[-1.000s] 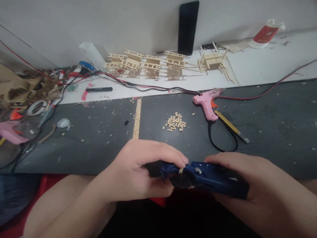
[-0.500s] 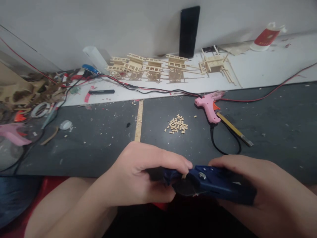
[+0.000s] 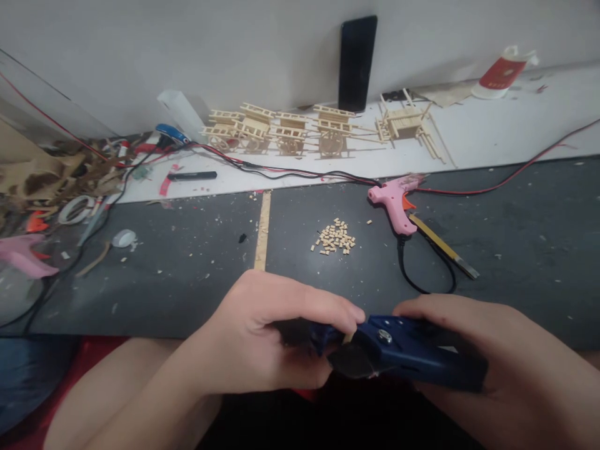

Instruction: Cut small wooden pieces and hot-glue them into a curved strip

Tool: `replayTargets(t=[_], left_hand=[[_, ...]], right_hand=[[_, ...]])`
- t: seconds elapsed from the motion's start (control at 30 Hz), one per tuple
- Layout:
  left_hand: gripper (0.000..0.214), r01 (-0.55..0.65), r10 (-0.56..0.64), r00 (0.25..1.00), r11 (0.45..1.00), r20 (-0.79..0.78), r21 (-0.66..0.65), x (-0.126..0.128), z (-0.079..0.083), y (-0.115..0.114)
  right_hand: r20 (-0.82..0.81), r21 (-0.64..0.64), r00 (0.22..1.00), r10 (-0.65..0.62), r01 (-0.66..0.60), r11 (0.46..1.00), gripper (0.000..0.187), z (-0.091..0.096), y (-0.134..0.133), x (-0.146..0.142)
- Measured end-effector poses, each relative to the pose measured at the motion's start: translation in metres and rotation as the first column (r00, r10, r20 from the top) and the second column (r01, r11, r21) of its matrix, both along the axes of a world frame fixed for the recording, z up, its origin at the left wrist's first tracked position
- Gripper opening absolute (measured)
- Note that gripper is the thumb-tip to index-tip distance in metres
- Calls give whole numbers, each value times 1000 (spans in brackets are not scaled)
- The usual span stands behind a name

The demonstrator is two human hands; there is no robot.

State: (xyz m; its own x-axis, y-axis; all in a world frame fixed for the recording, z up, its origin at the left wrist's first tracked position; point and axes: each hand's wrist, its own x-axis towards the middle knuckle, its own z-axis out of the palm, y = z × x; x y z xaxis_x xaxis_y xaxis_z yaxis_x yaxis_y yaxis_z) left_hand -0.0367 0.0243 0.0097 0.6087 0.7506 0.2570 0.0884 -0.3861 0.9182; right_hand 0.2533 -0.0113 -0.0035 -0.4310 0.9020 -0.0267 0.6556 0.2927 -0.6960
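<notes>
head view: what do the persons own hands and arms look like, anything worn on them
The left hand and right hand are bare, with no gloves, rings or tape showing. The left forearm has no sleeve, watch or band on it. The upper arms are out of view.

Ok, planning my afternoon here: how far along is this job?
Several stick carts look built; a pile of small blocks is cut. In hand: the blue cutter, in left hand and right hand, on a stick. Still to do, perhaps: gluing; the glue gun lies nearby.
</notes>
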Motion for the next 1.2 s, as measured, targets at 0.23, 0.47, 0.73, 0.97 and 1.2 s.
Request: replayTargets(t=[0.23, 0.47, 0.73, 0.97, 1.2], left_hand=[[53, -4, 4, 1000, 1000, 16, -5, 1, -1, 0], [50, 11, -11, 1000, 1000, 22, -5, 0, -1, 2], [38, 38, -39, 999, 998, 24, 40, -1, 0, 5], [40, 31, -31, 999, 999, -19, 37, -2, -1, 5], [44, 21, -21, 999, 1000, -31, 10, -2, 1, 4]], right_hand=[[-29, 14, 999, -15, 15, 1000, 21, 1, -1, 1], [6, 24, 1000, -26, 26, 999, 23, -7, -8, 6], [-10, -8, 1000, -10, 10, 1000, 24, -9, -13, 9], [23, 14, 1000, 10, -10, 1000, 16, -10, -10, 8], [18, 54, 1000, 8, -9, 999, 11, 1, -5, -1]])
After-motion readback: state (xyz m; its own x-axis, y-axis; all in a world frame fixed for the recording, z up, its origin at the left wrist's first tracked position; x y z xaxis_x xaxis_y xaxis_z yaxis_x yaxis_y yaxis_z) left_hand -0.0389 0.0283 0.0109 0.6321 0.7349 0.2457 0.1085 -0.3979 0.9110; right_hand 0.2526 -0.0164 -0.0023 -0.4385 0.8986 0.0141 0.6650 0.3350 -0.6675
